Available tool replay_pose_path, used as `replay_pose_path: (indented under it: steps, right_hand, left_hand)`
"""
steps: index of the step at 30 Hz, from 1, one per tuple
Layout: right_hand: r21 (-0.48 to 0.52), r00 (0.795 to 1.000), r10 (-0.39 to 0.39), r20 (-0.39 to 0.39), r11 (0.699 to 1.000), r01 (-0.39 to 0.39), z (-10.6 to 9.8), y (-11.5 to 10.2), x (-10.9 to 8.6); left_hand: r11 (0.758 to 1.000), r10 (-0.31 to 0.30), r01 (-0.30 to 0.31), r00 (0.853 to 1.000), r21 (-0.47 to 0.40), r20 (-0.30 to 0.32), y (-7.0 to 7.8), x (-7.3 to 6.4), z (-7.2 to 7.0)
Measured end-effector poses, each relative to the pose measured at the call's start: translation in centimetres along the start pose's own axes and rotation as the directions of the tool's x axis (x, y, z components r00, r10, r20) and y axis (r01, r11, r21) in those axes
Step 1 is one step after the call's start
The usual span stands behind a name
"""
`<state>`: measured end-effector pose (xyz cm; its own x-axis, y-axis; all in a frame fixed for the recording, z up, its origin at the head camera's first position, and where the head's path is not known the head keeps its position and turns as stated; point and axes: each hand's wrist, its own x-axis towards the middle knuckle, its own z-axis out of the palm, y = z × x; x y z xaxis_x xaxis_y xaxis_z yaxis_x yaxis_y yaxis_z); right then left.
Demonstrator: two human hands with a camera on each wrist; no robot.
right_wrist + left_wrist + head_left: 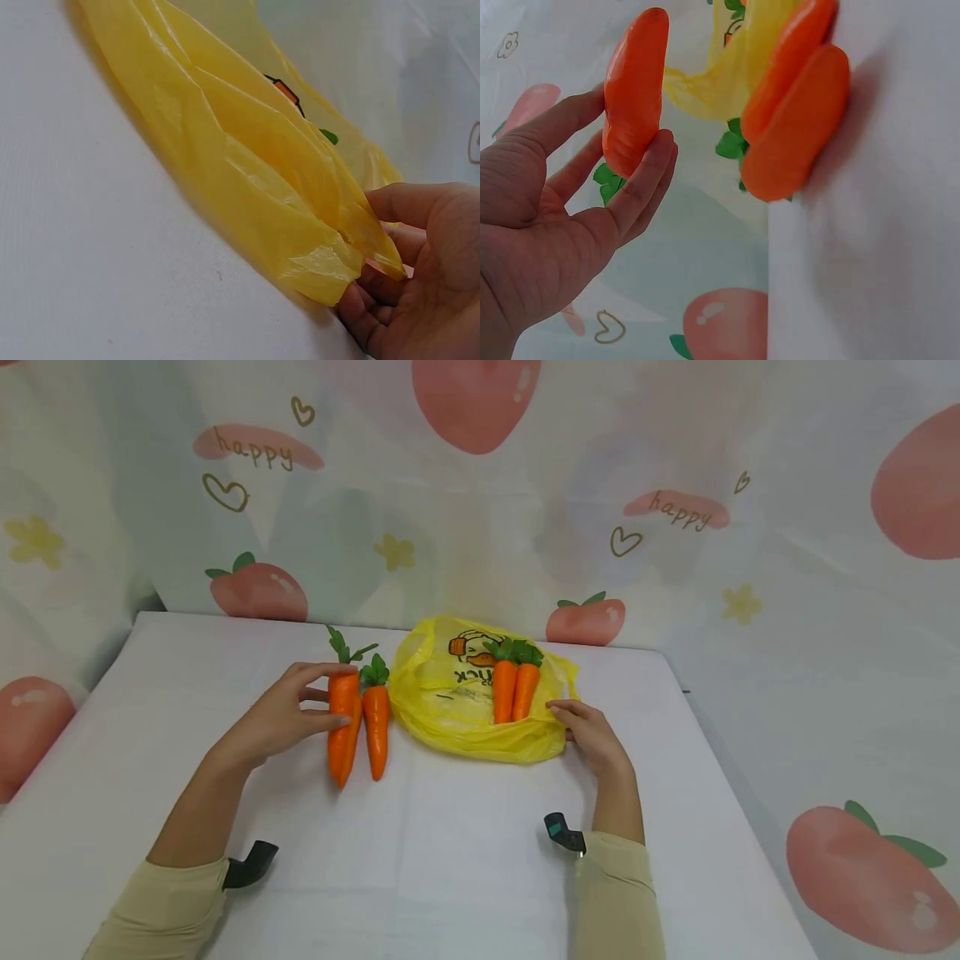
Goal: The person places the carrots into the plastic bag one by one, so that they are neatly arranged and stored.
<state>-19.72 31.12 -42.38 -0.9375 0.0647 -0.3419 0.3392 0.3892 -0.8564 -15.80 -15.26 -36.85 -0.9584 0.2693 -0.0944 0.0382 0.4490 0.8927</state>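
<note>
Yellow and crinkled, a plastic bag [450, 737] lies on the white counter [450, 860], two leafy carrots [503, 689] in its mouth with their tips hidden behind its front edge. The person's right hand [592, 735] pinches the bag's rim at the right; the left hand [277, 714] grips a third carrot [636, 82], raised off the counter beside two loose carrots [377, 727].

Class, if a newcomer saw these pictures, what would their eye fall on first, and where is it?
Probably the bright yellow bag, toward the far edge of the white table, with two carrots showing at its opening and the right hand holding its edge. Next, perhaps, the orange carrot in the left hand, left of the bag, close to two more carrots.
</note>
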Motion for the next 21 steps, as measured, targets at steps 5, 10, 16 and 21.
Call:
replay_pose_path:
  steps: [5,10,16,21]
  right_hand:
    - [-0.001,1.0,0.008,0.001,1.0,-0.008,0.1,0.0,0.1]
    - [0.004,1.0,0.002,0.004,1.0,-0.002,0.2,0.0,0.2]
    - [0.006,1.0,0.008,0.001,1.0,-0.008,0.2,0.1,0.2]
    - [0.009,1.0,0.01,-0.004,1.0,-0.01,0.1,0.1,0.1]
  left_hand:
    - [0.999,0.037,-0.037,0.999,-0.022,0.011,1.0,0.4,0.5]
    - [0.997,0.061,-0.061,0.998,-0.039,0.013,1.9,0.8,1.1]
    - [0.996,0.077,-0.076,0.997,-0.057,0.023,3.0,1.2,1.9]
    - [0.997,0.074,-0.073,0.997,-0.041,0.031,3.9,1.7,2.6]
